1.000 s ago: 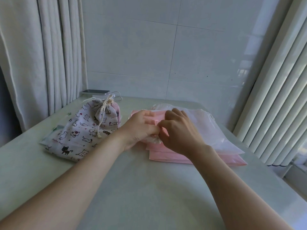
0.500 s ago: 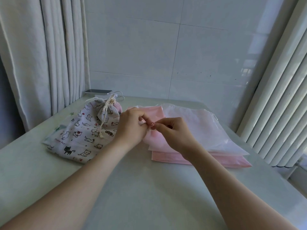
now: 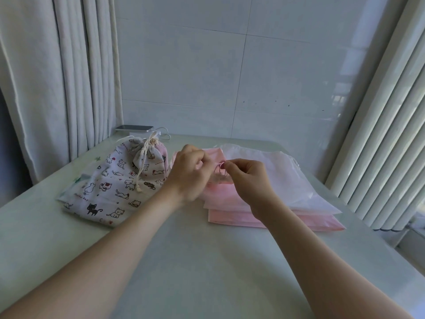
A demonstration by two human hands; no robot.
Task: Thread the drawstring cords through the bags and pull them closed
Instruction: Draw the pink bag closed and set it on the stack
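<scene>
Head view: at the middle of the frame both hands meet over a stack of bags lying on the pale surface (image 3: 195, 261). The left hand (image 3: 190, 171) has its fingers (image 3: 202, 157) curled in, and they seem to pinch the gathered top edge of the pink bag (image 3: 220, 196), which is lifted a little there; the exact hold is hidden behind the hand. The right hand (image 3: 248, 180), just to the right of it, pinches a thin pink cord (image 3: 222, 168) between thumb and forefinger, its other fingers (image 3: 243, 168) curled. The cord forms a small loop between the two hands, at the mouth of the pink bag.

More pink bags (image 3: 276, 221) lie flat beneath, and a white translucent bag (image 3: 276, 176) lies over them toward the right. Left of centre lies a cat-print bag (image 3: 110, 192), its neck drawn tight by a cream cord (image 3: 142, 162) whose knotted end hangs down over the cloth. Behind it, near the wall, is a flat white device (image 3: 134, 128) with a white cable (image 3: 164, 132). A pale curtain (image 3: 57, 77) fills the upper left of the frame, a tiled wall (image 3: 230, 65) the upper middle, and vertical slats (image 3: 379, 134) the right edge
</scene>
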